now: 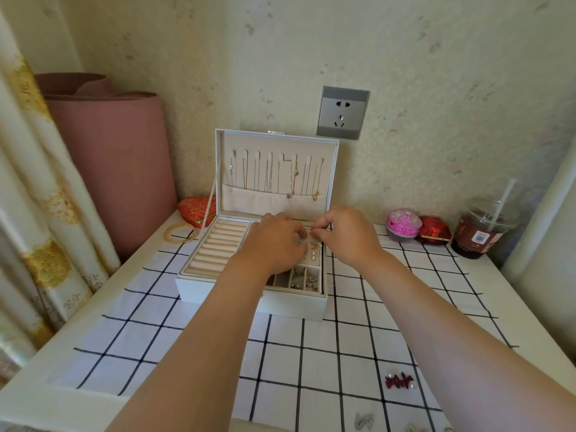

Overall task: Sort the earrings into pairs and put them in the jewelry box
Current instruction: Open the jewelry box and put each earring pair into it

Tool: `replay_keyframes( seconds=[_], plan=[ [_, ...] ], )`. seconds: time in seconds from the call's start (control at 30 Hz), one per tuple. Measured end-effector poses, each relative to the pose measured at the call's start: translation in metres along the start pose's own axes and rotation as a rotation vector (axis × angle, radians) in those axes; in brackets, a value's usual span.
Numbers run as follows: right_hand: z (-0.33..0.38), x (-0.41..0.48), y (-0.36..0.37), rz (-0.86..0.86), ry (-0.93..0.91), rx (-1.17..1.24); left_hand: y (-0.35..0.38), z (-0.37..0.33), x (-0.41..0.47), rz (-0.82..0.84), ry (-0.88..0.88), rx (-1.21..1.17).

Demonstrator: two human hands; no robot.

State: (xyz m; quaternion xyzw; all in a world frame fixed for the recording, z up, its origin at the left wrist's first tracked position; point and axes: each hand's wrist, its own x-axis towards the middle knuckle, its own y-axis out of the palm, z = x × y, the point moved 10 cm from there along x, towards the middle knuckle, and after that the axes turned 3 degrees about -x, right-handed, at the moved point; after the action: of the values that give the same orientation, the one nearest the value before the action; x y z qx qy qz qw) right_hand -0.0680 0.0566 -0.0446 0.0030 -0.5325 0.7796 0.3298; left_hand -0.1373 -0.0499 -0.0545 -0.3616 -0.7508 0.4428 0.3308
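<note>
The white jewelry box (199,289) stands open on the checked cloth, with necklaces hanging inside its raised lid (277,173). Both hands hover over the earring panel at the box's right side. My left hand (274,241) rests there with fingers curled down onto the panel. My right hand (346,235) pinches something tiny at its fingertips; the item is too small to make out. Pearl studs (313,253) and a gold earring (314,244) sit on the panel. Silver pieces fill the front compartments (304,280). Dark red earrings with pearls (400,381) lie on the cloth at near right. Silver earrings (364,420) lie at the bottom edge.
A red heart box (196,210) and gold bangles (180,233) lie left of the jewelry box. A pink ball (403,225), a red case (434,231) and a lidded drink cup with straw (481,230) stand at the back right. A pink roll (112,157) and a curtain (34,188) flank the left.
</note>
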Motion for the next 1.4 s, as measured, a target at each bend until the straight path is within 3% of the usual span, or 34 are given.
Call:
replay_keyframes(
  seconds=[0.23, 0.33, 0.53, 0.87, 1.0, 1.1, 1.23, 1.4],
  plan=[
    [-0.004, 0.0, 0.005, 0.107, 0.037, 0.061, 0.002, 0.001, 0.001, 0.006, -0.002, -0.002],
    [-0.007, 0.0, 0.002, 0.059, 0.063, 0.128, -0.001, 0.003, 0.002, -0.036, -0.024, -0.01],
    [-0.005, 0.004, 0.0, 0.026, 0.266, 0.669, -0.022, 0.012, 0.004, -0.226, -0.171, -0.349],
    [-0.014, -0.002, 0.001, 0.139, 0.402, 0.785, -0.033, 0.012, -0.001, -0.308, -0.166, -0.566],
    [-0.02, -0.001, 0.001, 0.163, 0.389, 0.712, -0.025, 0.01, 0.003, -0.238, -0.151, -0.484],
    [-0.021, 0.005, -0.007, 0.078, 0.249, 0.407, -0.016, 0.012, 0.005, -0.181, -0.157, -0.269],
    [-0.02, 0.004, 0.003, 0.096, 0.133, 0.086, -0.003, 0.006, 0.005, -0.067, -0.076, -0.04],
    [-0.01, 0.003, 0.003, 0.068, 0.034, -0.028, 0.003, 0.004, 0.005, -0.032, -0.059, -0.015]
  ],
)
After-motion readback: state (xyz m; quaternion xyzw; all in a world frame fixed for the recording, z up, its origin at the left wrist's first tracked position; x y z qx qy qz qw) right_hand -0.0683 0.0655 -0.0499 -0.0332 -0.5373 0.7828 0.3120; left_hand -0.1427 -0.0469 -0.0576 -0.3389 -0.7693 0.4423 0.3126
